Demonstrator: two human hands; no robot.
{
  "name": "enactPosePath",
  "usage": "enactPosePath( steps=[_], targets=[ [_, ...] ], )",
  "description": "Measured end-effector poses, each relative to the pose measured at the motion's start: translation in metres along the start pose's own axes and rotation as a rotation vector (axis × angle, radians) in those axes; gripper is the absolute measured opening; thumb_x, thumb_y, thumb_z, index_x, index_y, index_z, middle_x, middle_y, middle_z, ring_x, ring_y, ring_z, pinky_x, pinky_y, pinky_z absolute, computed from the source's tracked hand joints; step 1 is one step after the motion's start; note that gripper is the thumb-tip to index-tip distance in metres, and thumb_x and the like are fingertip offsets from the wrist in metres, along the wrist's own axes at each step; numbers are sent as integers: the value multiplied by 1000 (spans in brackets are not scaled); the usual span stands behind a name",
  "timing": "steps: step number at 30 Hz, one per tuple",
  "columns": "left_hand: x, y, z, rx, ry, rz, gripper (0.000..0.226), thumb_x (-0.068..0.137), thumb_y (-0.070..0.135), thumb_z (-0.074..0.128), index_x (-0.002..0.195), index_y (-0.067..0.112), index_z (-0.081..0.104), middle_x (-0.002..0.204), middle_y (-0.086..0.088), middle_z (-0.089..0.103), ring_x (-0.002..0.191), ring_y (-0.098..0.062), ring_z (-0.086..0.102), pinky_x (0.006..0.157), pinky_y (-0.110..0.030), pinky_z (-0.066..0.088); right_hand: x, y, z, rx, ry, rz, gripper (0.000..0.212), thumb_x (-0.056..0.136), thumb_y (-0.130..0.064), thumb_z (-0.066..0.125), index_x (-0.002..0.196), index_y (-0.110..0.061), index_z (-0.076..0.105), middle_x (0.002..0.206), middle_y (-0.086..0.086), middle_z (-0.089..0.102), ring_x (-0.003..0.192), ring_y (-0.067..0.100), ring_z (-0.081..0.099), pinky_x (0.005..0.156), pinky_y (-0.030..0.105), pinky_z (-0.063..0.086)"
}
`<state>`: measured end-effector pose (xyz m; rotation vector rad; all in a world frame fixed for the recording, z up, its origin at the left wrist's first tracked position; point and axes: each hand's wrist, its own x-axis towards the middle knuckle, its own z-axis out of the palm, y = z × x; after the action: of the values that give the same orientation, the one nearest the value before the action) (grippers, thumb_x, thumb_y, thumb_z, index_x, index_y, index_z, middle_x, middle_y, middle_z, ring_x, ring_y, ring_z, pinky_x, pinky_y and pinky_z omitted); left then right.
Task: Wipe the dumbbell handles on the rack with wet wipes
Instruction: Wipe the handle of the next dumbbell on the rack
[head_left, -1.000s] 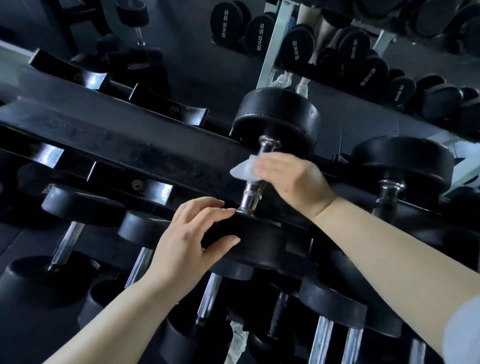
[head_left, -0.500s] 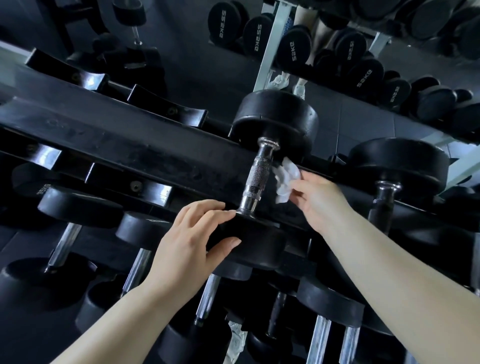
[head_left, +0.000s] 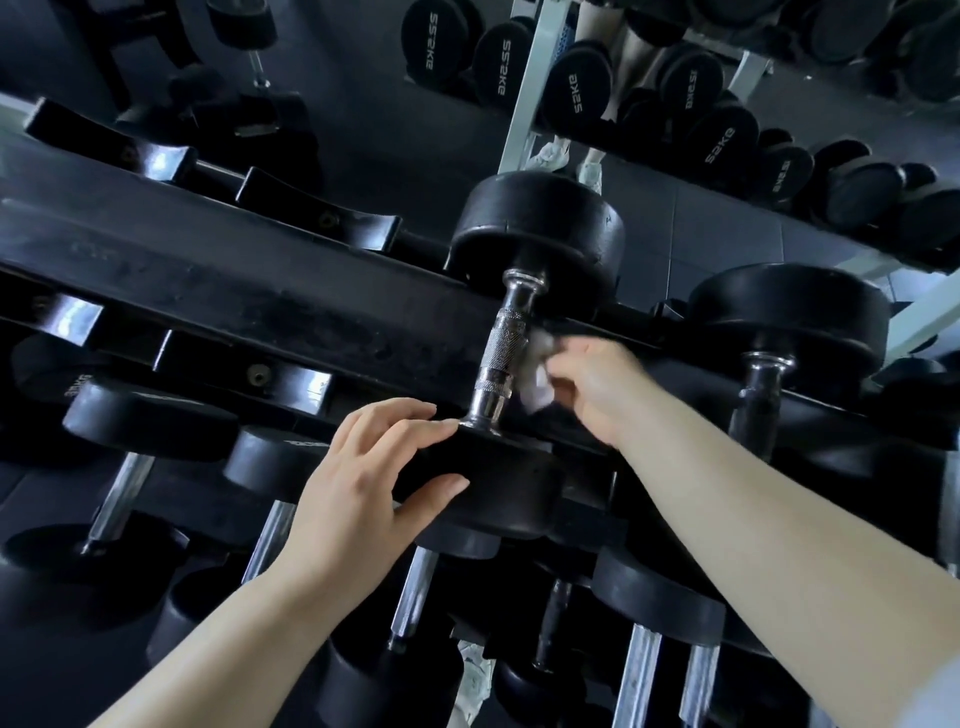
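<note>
A black dumbbell lies on the top tier of the rack (head_left: 260, 306), its knurled chrome handle (head_left: 503, 349) bare between two round heads. My left hand (head_left: 374, 483) rests on the near head (head_left: 498, 483), fingers spread over its top and thumb against its side. My right hand (head_left: 597, 384) pinches a crumpled white wet wipe (head_left: 537, 379), blurred by motion, right beside the handle's lower right side; whether it touches the metal I cannot tell.
Another black dumbbell (head_left: 779, 332) sits to the right on the same tier. Lower tiers hold several dumbbells with chrome handles (head_left: 122, 493). Empty black saddles (head_left: 317, 215) line the rack at left. A mirror behind reflects further racks of dumbbells (head_left: 717, 135).
My right hand came off the handle it was wrapped around, moved to the handle's right side and then slid down toward the near head with the wipe. My left hand stayed put.
</note>
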<state>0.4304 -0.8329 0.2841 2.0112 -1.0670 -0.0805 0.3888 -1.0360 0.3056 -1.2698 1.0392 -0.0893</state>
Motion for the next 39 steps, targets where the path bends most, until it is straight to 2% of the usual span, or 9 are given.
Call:
enactPosePath(
  steps=[4,7,10,15,21,25,28,34,39],
  targets=[
    [2,1,-1,20,-18,7,32,74,45,50,103,31,51,110,13,45,100,-7,45,77,-11,30,13,-4,8,-55,84,-41,36,81,17,39,62,-10,53,62,4,54,56,13,51,61,23,49],
    [2,1,-1,14,-14,2,32,74,45,50,103,31,51,110,13,46,100,-7,45,77,-11,30,-14,22,7,-328,-67,39,39,76,16,44,49,-11,47,40,-1,50,45,13,47,44,18,42],
    [2,1,-1,17,-17,-1,32,74,45,49,103,32,51,111,13,45,101,-6,45,77,-11,30,-7,19,3,-275,-70,31,37,81,14,46,53,-10,47,50,2,52,49,13,50,45,19,45],
    [2,0,-2,17,-22,7,32,74,45,50,103,32,50,111,13,45,102,-7,45,79,-11,30,6,-1,7,-74,131,-160,32,89,-3,51,61,-11,62,69,6,62,72,19,60,82,36,52],
    [1,1,-1,2,-12,5,31,75,45,50,103,32,50,110,14,45,100,-7,46,77,-11,32,-35,9,0,-391,-65,-307,32,82,7,40,54,13,53,59,23,53,64,28,53,62,35,45],
    [1,1,-3,-9,-10,8,31,74,46,50,103,33,50,111,14,45,101,-6,46,75,-5,36,-16,-18,4,-770,322,-935,24,82,-4,49,71,-5,70,71,12,69,74,22,63,65,19,43],
    [0,-1,-2,-18,15,17,32,74,45,51,104,34,52,114,13,46,102,-3,46,84,-11,34,10,-9,13,-1185,153,-1349,27,76,-1,43,72,-2,70,72,13,69,72,27,68,67,33,53],
    [-7,-6,-2,-15,11,62,39,82,54,45,111,29,51,120,12,45,109,-6,46,94,-14,30,0,8,11,-1556,-422,-1438,32,73,-1,37,68,-14,66,66,1,65,66,22,65,61,26,51],
    [-6,-8,-2,-54,7,54,41,84,59,41,113,32,50,120,12,45,109,-5,45,93,-13,30,26,-35,3,-1420,-149,-1568,46,67,13,49,97,-22,52,68,6,67,64,23,67,55,31,57]
  ],
)
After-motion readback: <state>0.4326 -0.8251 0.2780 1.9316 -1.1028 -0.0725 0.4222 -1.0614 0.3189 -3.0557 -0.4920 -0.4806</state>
